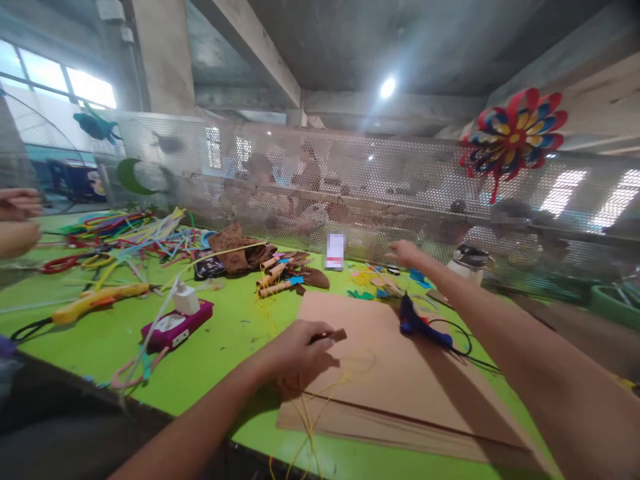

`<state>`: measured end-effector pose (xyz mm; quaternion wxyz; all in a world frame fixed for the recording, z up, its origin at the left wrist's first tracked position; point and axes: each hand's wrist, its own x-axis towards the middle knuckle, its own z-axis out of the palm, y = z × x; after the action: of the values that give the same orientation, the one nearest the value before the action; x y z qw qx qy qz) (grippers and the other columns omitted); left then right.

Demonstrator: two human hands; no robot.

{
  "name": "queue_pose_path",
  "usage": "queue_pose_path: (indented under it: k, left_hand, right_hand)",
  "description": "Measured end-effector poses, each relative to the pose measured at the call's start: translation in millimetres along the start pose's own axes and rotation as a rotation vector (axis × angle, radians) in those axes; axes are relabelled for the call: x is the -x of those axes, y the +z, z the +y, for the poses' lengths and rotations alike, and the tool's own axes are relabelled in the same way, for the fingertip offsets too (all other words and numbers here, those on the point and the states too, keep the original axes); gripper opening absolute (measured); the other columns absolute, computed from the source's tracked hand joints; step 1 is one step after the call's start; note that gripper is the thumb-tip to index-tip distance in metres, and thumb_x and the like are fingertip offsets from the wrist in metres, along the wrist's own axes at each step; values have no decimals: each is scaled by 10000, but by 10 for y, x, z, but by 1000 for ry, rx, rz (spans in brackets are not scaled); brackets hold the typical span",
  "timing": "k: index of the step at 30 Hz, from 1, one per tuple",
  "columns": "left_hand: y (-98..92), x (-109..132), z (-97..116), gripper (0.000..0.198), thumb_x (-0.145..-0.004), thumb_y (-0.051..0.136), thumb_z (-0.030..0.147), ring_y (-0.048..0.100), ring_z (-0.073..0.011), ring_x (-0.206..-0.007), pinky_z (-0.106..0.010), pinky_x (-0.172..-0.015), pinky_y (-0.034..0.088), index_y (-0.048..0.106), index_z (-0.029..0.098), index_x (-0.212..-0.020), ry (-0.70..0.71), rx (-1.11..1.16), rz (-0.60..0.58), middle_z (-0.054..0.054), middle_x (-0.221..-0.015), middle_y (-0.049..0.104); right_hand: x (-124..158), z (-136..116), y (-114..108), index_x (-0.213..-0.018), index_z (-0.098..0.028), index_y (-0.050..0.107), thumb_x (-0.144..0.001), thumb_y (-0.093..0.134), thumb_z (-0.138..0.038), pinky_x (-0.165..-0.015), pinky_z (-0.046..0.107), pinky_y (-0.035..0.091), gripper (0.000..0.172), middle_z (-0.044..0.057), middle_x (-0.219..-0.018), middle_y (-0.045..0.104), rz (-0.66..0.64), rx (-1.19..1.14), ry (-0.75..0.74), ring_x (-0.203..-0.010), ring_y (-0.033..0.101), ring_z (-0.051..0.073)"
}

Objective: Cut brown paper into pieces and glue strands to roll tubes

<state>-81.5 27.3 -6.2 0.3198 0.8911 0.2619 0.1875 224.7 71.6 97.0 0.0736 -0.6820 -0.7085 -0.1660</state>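
In the head view, the left hand (303,350) is in the lower middle of the frame, and its fingers are closed around a small brown piece (340,335), which sticks out to the right. This hand is above the left part of a stack of brown sheets (360,323), and yellow threads (309,427) hang below it, down to the lower edge. The right hand (406,255) is stretched out to the right of the centre, near some colourful scraps (367,277); I cannot tell if its fingers hold something. Under the right forearm, a blue glue gun (425,328) lies on the sheets, with its black cable going to the right. In the middle, left of the sheets, there are brown rolls (277,287) with blue stars on the green table (225,373). More to the left stands a purple power strip (175,327) with a white plug, and beyond it a yellow-handled tool (95,303). At the left edge of the frame, the hands of another person (20,223) are visible
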Motion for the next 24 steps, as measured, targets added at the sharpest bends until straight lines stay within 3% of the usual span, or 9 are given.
queue_pose_path:
  k: [3,7,10,12,15,20,24]
  left_hand:
    - [4,54,88,301,-879,427,327,545,-154,-738,-249,-631,364,670,168,-956,41,-88,-54,-62,-880,672]
    - [27,69,191,304,-892,402,304,566,-174,-760,-262,-647,388,671,168,-931,86,-145,-89,-76,-895,686]
    - [60,72,208,294,-886,403,285,566,-174,-741,-264,-646,393,669,161,-903,99,-170,-80,-83,-869,686]
    - [82,77,193,277,-876,412,274,559,-166,-711,-256,-625,386,663,157,-873,83,-180,-86,-78,-848,681]
    - [115,82,151,265,-871,418,279,562,-160,-707,-246,-620,384,656,164,-888,54,-192,-86,-63,-854,678]
    - [131,90,96,246,-873,423,285,553,-155,-695,-239,-624,380,638,169,-843,64,-232,-61,-49,-823,665]
    - [121,99,80,242,-877,425,293,563,-163,-717,-247,-643,380,633,176,-842,63,-228,-57,-50,-825,667]
  right_hand:
    - [279,-59,240,-803,-145,686,-880,529,-254,-712,278,430,206,58,-817,694,-133,41,-151,-784,609,170]
    - [699,-378,573,-758,-148,701,-769,608,-183,-717,284,378,99,108,-845,695,-267,77,-386,-876,573,211]
    - [823,-550,780,-795,-124,701,-790,565,-126,-724,310,371,136,150,-855,679,-290,117,-430,-906,562,232]
    - [754,-566,845,-786,-110,700,-806,561,-116,-733,308,385,141,148,-817,675,-295,139,-410,-874,576,218]
    - [425,-426,767,-861,-84,686,-863,552,-155,-785,310,424,152,146,-886,669,-237,174,-285,-893,592,203]
    - [-236,91,311,-1145,-159,573,-909,555,-336,-821,395,512,296,81,-1145,593,-146,189,59,-969,602,198]
    - [-310,441,75,-1166,-161,566,-907,560,-333,-813,392,523,312,78,-1165,586,-159,139,227,-973,603,206]
